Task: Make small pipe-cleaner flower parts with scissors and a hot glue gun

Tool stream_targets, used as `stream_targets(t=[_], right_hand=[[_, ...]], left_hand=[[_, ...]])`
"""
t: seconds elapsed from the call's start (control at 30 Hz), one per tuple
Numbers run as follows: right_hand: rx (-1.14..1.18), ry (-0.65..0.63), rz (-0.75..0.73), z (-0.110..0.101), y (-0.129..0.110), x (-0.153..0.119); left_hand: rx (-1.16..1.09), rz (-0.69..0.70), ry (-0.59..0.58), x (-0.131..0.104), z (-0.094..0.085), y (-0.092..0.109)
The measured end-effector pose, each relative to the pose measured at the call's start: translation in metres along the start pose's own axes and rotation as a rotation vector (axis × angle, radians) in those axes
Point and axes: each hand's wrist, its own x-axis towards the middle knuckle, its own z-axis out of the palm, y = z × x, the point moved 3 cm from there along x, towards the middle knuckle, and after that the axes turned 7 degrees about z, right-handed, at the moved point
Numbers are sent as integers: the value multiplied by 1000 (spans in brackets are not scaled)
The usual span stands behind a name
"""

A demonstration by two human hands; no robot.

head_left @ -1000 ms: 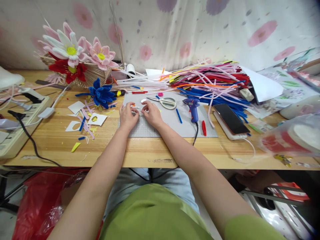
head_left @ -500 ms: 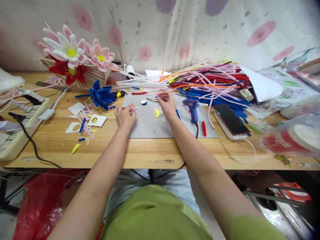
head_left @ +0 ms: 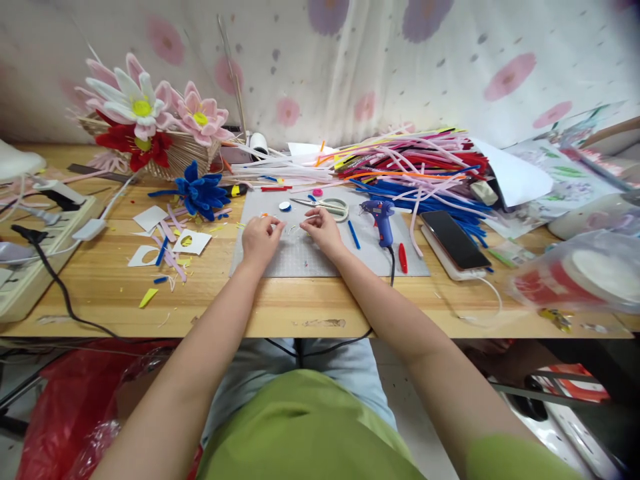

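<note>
Over the grey cutting mat [head_left: 280, 263], my left hand [head_left: 261, 240] has thumb and fingertips pinched together. Whatever they may hold is too small to make out. Facing it a short gap away, my right hand [head_left: 324, 232] is also closed in a pinch, its contents hidden. Tiny pale scraps [head_left: 292, 230] show between the fingertips. Just beyond lie a small round blue-and-white disc [head_left: 285, 207] and scissors [head_left: 336, 209] with pale green handles, partly behind my right hand. A short blue pipe-cleaner piece [head_left: 354, 235] lies right of that hand.
A blue glue gun [head_left: 383, 220] and red piece [head_left: 403, 258] sit on the mat's right. Bundled pipe cleaners [head_left: 420, 163] line the back. Fuzzy flowers [head_left: 197, 190] and paper scraps [head_left: 193, 242] are left; a phone [head_left: 455, 240] and bagged cup [head_left: 580, 277] right.
My right hand has come down and nearer, uncovering the scissors. My left hand has shifted right, closing the gap. The yellow piece between them is no longer visible.
</note>
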Motion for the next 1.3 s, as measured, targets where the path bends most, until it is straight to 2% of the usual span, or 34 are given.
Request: stream_targets(t=[0.13,0.27,0.5,0.6,0.67,0.73,0.8,0.83,0.87,0.93,1.03,1.1,1.2,1.3], right_hand=[[-16,29,-21,5,3,-4],[20,56,-38,2,4,-5],[22,60,2,-1,2,-1],[40,46,-9,-24,-21,-4],[-15,-127,2,-48,-44,-13],[-161,-359,56,-77,-64,-27],[-377,-528,177,-110,-73,-42],[-476,-566,255,-127,-73,-48],[-566,-547,321,-144,-70,-52],[-749,-405,416,-174,-58,-54],[-866,-36,376,-197,-38,-43],[-868,145,272,-193,-27,-33],[-741,178,202,-170,-9,-19],[-677,337,234,-161,3,-10]], left_hand=[[-95,72,-113,-6,8,15],[-104,22,-227,-8,12,18],[-54,24,-255,-9,13,17],[-52,10,-244,-9,12,16],[-59,7,-226,-9,11,14],[-62,13,-189,-9,11,13],[-57,21,-147,-9,11,12],[-55,20,-129,-9,11,12],[-54,19,-116,-8,11,12],[-56,22,-103,-8,13,12],[-56,48,-97,-8,15,14],[-51,69,-98,-8,15,14],[-46,100,-106,-9,16,15],[-48,118,-121,-10,15,15]])
